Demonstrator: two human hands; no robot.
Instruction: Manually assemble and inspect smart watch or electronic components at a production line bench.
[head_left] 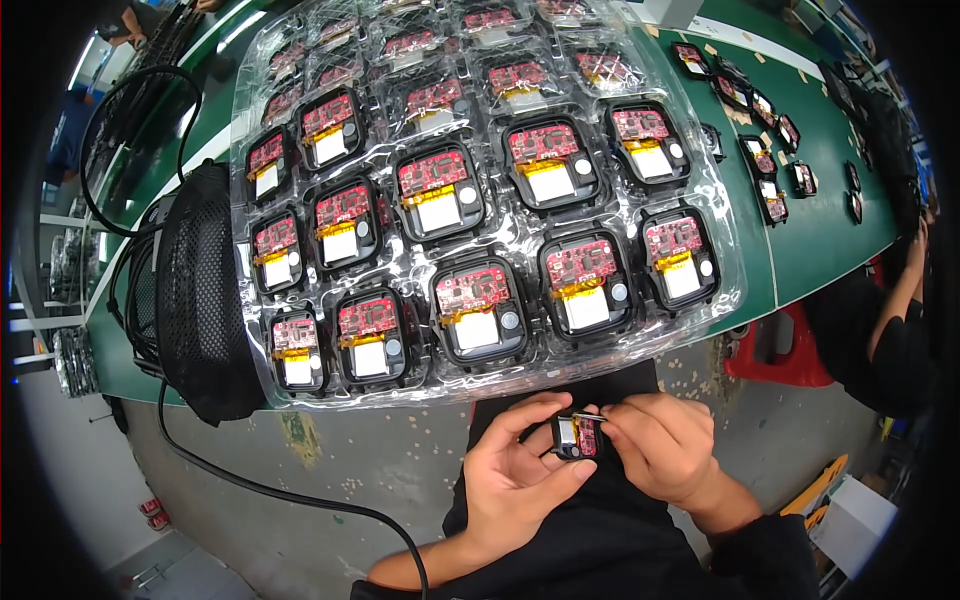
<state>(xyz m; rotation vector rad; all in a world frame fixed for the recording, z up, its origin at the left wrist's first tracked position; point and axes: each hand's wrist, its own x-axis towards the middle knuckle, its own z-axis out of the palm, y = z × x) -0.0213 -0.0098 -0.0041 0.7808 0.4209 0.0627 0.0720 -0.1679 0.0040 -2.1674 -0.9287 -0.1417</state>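
Observation:
Above my lap, my left hand point(522, 470) grips a small black device housing point(575, 437) between thumb and fingers. Its open side faces up, showing a red circuit board, yellow tape and a whitish battery. At the housing's upper right edge, my right hand point(665, 445) is closed in a pinch. A thin, pale, shiny sliver shows at those fingertips; what it belongs to is too small to make out. Just beyond my hands lies a clear plastic tray point(420, 392) with rows of similar housings, boards facing up.
The tray rests on a green table point(800, 235), where more housings point(765, 180) are scattered at the right. A black mesh bag point(207, 300) and a cable point(300, 492) are at the left. Someone's arm point(905, 285) and a red stool point(778, 350) appear at the right.

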